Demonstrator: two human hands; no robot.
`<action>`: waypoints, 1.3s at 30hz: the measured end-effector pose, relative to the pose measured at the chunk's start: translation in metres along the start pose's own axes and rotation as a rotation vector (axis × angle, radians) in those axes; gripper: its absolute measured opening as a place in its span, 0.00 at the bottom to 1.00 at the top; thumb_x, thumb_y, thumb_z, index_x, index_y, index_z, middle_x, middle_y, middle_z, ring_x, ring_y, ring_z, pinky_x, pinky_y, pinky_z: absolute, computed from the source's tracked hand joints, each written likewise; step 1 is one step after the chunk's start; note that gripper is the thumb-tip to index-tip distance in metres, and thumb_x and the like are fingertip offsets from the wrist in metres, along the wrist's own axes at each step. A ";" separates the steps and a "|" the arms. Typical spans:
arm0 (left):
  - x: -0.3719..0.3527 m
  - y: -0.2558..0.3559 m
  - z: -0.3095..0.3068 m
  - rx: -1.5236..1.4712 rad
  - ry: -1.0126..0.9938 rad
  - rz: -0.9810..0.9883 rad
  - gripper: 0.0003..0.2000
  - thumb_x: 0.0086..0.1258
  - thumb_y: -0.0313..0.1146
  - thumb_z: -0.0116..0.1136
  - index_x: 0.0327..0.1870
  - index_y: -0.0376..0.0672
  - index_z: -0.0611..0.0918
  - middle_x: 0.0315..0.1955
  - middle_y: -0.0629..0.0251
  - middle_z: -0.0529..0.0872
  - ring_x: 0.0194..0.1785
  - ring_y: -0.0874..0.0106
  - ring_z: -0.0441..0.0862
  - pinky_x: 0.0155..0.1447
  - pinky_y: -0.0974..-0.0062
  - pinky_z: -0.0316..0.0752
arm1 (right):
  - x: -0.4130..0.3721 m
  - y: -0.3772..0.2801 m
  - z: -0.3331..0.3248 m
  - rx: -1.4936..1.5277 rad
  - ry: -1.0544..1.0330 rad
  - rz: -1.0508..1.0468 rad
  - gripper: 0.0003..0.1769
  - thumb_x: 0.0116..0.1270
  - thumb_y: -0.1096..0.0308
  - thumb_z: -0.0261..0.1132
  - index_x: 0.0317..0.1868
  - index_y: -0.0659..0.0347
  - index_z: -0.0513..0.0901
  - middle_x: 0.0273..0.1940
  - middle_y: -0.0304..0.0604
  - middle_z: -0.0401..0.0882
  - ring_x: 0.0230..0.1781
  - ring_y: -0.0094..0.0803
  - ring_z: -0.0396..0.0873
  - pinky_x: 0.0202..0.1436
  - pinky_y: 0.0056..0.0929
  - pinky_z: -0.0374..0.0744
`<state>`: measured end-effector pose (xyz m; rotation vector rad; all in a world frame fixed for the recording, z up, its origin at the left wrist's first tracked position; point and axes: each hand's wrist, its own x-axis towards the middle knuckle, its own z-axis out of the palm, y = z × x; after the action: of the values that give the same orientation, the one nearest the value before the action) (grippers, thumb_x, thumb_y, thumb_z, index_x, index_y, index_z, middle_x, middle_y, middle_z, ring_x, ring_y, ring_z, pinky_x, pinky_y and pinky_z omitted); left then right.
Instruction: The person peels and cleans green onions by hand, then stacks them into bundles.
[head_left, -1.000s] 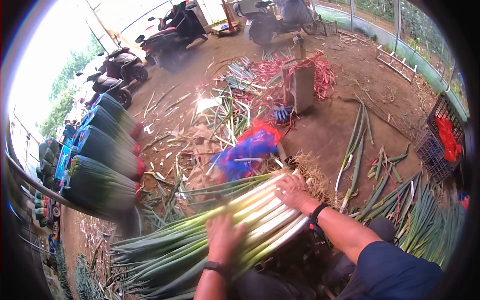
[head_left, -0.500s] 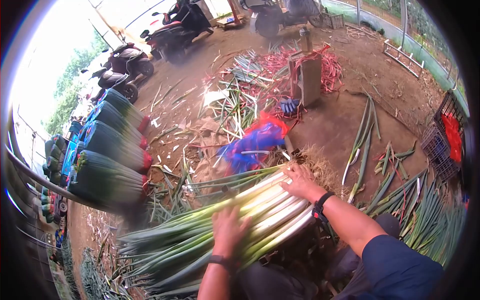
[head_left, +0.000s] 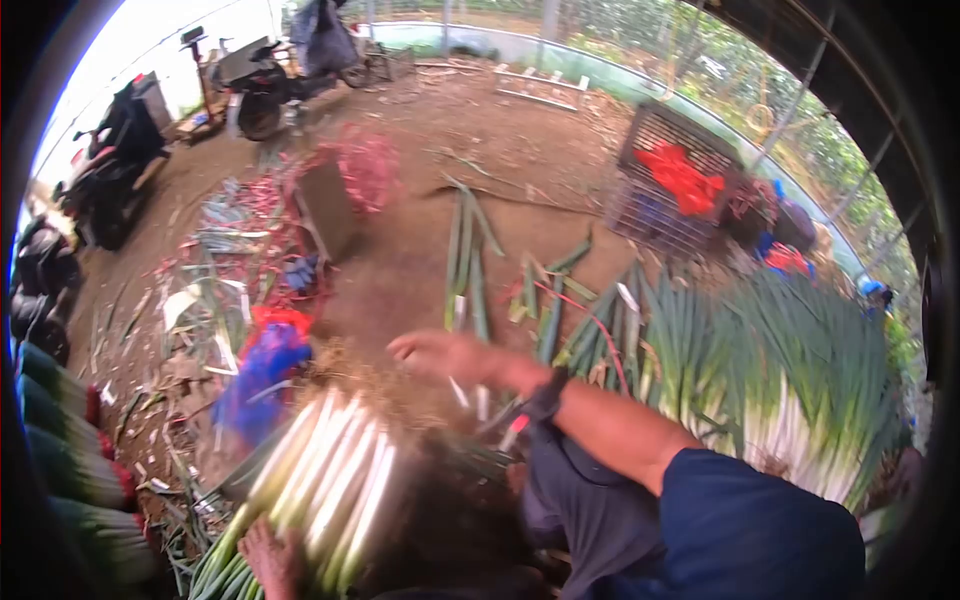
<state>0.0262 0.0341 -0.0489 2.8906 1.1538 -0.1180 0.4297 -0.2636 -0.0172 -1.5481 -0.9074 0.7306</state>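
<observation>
A bundle of long green onions (head_left: 325, 480) lies across my lap area, with white stems and a tangle of roots (head_left: 365, 395) at the far end. My left hand (head_left: 270, 560) rests on the bundle's left side near the lower edge, fingers spread over the stalks and not wrapped round them. Off the bundle, my right hand (head_left: 440, 358) hovers to the right of the roots, above the dirt floor. It is slightly blurred; its fingers point left and nothing shows in them.
Loose green onions (head_left: 780, 390) lie piled at right. Behind them stands a black crate (head_left: 665, 215) with a red bag. Blue and red netting (head_left: 260, 375), a block (head_left: 325, 210) and red ties (head_left: 365, 170) lie ahead. Tied bundles (head_left: 70, 470) sit at left; scooters (head_left: 115, 175) stand behind.
The view has swung to the right, bringing the onion pile and crate further in. My right hand has lifted off the white stems and moved right. My left hand stays on the bundle.
</observation>
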 end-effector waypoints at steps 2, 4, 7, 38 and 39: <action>0.000 -0.002 -0.005 0.000 -0.067 -0.001 0.34 0.72 0.54 0.56 0.73 0.39 0.73 0.67 0.43 0.78 0.72 0.47 0.71 0.79 0.46 0.56 | -0.088 0.007 -0.089 -0.075 0.209 0.174 0.24 0.83 0.57 0.60 0.72 0.58 0.77 0.62 0.40 0.84 0.61 0.28 0.82 0.65 0.31 0.80; 0.008 -0.006 -0.003 0.030 -0.104 -0.046 0.33 0.75 0.53 0.54 0.74 0.40 0.72 0.69 0.43 0.77 0.73 0.47 0.70 0.80 0.46 0.55 | -0.206 0.036 -0.156 -0.064 0.529 0.381 0.25 0.84 0.58 0.59 0.72 0.63 0.76 0.60 0.39 0.84 0.59 0.29 0.83 0.66 0.34 0.80; 0.000 0.023 -0.041 0.103 -0.377 -0.108 0.40 0.81 0.68 0.34 0.84 0.50 0.61 0.80 0.46 0.64 0.83 0.47 0.57 0.83 0.40 0.47 | -0.409 0.113 -0.208 -0.142 0.850 0.575 0.18 0.80 0.58 0.60 0.56 0.66 0.84 0.42 0.36 0.84 0.39 0.22 0.80 0.43 0.26 0.78; -0.002 0.075 -0.080 0.179 -0.338 -0.122 0.42 0.80 0.67 0.37 0.84 0.42 0.60 0.74 0.36 0.70 0.76 0.39 0.67 0.78 0.51 0.65 | -0.562 0.345 -0.066 -0.274 1.013 1.364 0.27 0.61 0.52 0.70 0.42 0.74 0.86 0.41 0.64 0.87 0.45 0.55 0.86 0.54 0.45 0.81; -0.002 0.078 -0.080 0.175 -0.337 -0.122 0.42 0.80 0.67 0.37 0.84 0.42 0.60 0.74 0.36 0.70 0.77 0.39 0.67 0.78 0.51 0.65 | -0.554 0.342 -0.071 -0.161 0.995 1.444 0.26 0.62 0.52 0.71 0.40 0.74 0.86 0.39 0.62 0.87 0.43 0.53 0.86 0.53 0.44 0.82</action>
<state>0.0829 -0.0193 0.0309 2.7842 1.3064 -0.7127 0.2616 -0.7971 -0.3579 -2.2421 1.0566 0.6469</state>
